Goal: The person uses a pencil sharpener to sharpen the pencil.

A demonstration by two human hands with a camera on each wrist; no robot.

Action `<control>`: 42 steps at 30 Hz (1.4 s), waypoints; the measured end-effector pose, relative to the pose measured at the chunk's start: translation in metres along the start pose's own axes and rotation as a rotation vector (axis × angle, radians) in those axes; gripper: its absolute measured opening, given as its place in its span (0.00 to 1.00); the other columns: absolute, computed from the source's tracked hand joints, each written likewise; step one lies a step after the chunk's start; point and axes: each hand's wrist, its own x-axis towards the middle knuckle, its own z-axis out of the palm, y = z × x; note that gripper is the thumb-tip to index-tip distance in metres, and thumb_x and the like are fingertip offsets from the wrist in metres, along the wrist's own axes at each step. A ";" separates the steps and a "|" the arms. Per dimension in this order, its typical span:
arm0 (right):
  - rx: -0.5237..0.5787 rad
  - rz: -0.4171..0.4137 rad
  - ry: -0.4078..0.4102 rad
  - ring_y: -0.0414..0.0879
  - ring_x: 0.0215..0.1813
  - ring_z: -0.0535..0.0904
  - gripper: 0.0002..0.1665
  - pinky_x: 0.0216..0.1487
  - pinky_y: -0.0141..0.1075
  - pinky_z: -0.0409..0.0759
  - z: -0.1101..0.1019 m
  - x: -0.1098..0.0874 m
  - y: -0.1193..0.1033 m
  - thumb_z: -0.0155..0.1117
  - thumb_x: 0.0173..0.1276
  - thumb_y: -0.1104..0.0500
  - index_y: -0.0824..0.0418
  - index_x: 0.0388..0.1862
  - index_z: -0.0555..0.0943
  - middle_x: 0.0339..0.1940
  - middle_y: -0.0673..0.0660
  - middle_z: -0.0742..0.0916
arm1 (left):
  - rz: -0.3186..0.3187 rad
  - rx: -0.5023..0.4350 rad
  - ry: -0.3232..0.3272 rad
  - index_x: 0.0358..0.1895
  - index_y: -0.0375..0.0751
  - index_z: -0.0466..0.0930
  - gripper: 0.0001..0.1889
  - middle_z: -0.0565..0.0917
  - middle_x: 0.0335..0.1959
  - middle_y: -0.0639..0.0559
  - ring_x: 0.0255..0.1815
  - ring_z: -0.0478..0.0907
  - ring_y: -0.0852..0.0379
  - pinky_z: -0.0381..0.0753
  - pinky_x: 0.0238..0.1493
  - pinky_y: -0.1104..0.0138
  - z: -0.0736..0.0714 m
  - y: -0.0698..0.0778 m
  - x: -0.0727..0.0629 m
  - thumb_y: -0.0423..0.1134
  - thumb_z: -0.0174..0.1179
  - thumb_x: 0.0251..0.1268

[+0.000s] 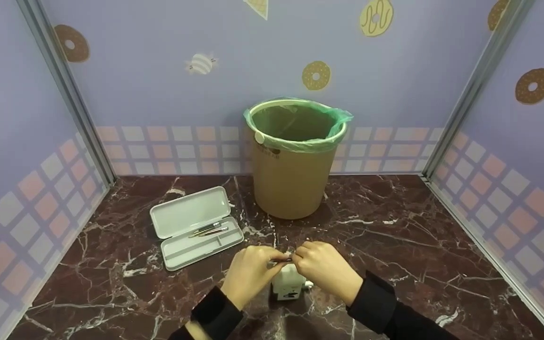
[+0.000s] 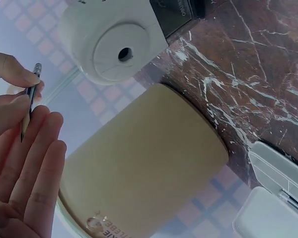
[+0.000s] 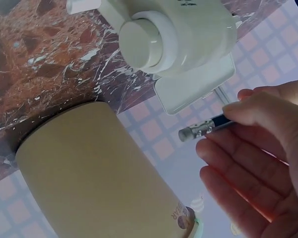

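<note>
My left hand (image 1: 250,271) and right hand (image 1: 325,268) meet just above a white pencil sharpener (image 1: 285,282). Between them is a short dark pencil (image 2: 31,94), pinched by the thumb and fingers of both. In the left wrist view its sharpened point angles downward, over the left hand's spread fingers. The right wrist view shows the metal band and eraser end (image 3: 191,132) sticking out past my right thumb. A round hole (image 2: 125,54) in the sharpener's face appears in the left wrist view, and its crank side (image 3: 141,44) in the right wrist view.
Behind the sharpener, against the patterned wall, stands a tan bin (image 1: 293,184) with a green liner (image 1: 343,115). An opened white pencil case (image 1: 189,212) lies left of it on the marble tabletop (image 1: 395,264), with several pencils (image 1: 208,230) inside. Walls enclose the sides.
</note>
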 end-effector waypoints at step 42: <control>0.430 0.267 0.080 0.45 0.42 0.89 0.15 0.44 0.36 0.87 0.036 -0.036 0.020 0.78 0.55 0.66 0.59 0.43 0.91 0.38 0.51 0.92 | -0.495 -0.018 0.040 0.49 0.36 0.89 0.18 0.91 0.46 0.39 0.48 0.90 0.41 0.86 0.54 0.50 -0.056 -0.124 -0.063 0.36 0.76 0.54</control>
